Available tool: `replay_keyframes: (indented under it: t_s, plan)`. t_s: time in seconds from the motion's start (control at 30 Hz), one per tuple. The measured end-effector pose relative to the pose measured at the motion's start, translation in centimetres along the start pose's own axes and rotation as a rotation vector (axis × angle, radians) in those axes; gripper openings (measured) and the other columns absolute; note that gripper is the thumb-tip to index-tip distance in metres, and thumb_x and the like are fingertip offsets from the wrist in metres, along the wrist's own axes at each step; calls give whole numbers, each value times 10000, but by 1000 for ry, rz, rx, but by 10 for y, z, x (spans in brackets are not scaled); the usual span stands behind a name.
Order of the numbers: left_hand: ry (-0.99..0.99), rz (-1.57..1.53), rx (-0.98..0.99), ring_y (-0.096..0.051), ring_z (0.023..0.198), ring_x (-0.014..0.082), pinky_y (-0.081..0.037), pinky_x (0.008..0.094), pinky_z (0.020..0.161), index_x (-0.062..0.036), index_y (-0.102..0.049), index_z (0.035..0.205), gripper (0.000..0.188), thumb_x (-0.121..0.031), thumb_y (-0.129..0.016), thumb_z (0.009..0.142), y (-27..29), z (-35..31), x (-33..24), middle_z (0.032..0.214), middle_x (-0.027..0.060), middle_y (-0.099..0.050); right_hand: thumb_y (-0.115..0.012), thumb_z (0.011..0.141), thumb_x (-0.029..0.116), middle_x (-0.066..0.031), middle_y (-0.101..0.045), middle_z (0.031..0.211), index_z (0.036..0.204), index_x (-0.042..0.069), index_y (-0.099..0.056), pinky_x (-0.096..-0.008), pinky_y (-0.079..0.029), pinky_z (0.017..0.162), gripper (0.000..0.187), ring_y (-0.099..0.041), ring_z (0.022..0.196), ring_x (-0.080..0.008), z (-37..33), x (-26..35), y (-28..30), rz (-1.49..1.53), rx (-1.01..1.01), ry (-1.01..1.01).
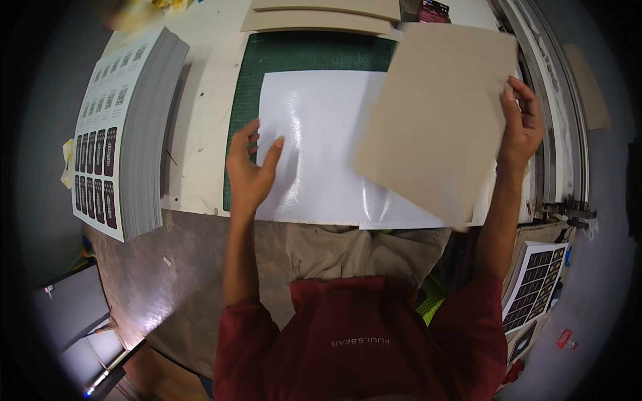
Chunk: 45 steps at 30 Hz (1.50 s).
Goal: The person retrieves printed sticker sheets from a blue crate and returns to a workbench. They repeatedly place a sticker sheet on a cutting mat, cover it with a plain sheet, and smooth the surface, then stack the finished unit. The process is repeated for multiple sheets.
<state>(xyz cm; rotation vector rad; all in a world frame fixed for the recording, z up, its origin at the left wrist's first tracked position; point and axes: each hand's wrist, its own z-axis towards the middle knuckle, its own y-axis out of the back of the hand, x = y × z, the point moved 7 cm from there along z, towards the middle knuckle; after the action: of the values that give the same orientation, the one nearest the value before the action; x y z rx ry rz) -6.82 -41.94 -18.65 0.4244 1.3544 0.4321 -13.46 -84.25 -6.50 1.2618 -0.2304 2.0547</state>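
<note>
My left hand (251,167) hovers at the left edge of a glossy white sheet (314,134), thumb and fingers spread apart with nothing between them. The white sheet lies on a green cutting mat (242,100). On the right, my right hand (523,127) pinches the right edge of a beige cardboard sheet (441,113). That cardboard is turned at an angle and slightly blurred, and it hides the right part of the white paper. Another glossy white sheet (394,210) shows beneath its lower corner.
A tall stack of printed sheets (144,134) stands on the left of the white table (200,120). More beige boards (321,20) lie at the far edge. A metal rail (558,107) runs along the right side. Printed sheets (535,284) rest lower right.
</note>
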Motion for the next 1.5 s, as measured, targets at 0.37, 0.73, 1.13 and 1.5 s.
replay_keyframes:
  t_s: [0.37, 0.73, 1.13, 1.5]
  plan:
    - [-496, 55, 420, -577, 1012, 310, -421, 402, 917, -10, -620, 1207, 494, -312, -761, 842, -107, -61, -72, 1074, 162, -637, -674, 916, 24, -53, -681, 995, 1212, -58, -646, -187, -481, 840, 309, -620, 884, -82, -65, -179, 45, 137, 45, -482]
    - [-601, 238, 433, -505, 1066, 286, -354, 427, 959, -92, -619, 1298, 666, -514, -742, 797, -130, -75, -70, 1130, 135, -560, -701, 901, 62, -29, -694, 942, 1175, -18, -692, -173, -459, 769, 286, -600, 830, -63, -79, -195, 35, 52, -3, -457]
    - [-608, 301, 431, -491, 1074, 290, -362, 430, 937, -135, -667, 1254, 606, -533, -731, 802, -137, -77, -68, 1151, 119, -549, -695, 904, 48, -33, -691, 953, 1167, -33, -690, -170, -458, 787, 275, -599, 839, -63, -83, -199, 38, 85, -25, -451]
    - [-609, 325, 424, -485, 1082, 289, -358, 432, 949, -136, -675, 1246, 610, -546, -729, 799, -138, -78, -65, 1160, 116, -548, -706, 895, 61, -32, -696, 957, 1153, -33, -698, -172, -453, 786, 275, -595, 844, -56, -85, -194, 40, -21, -37, -454]
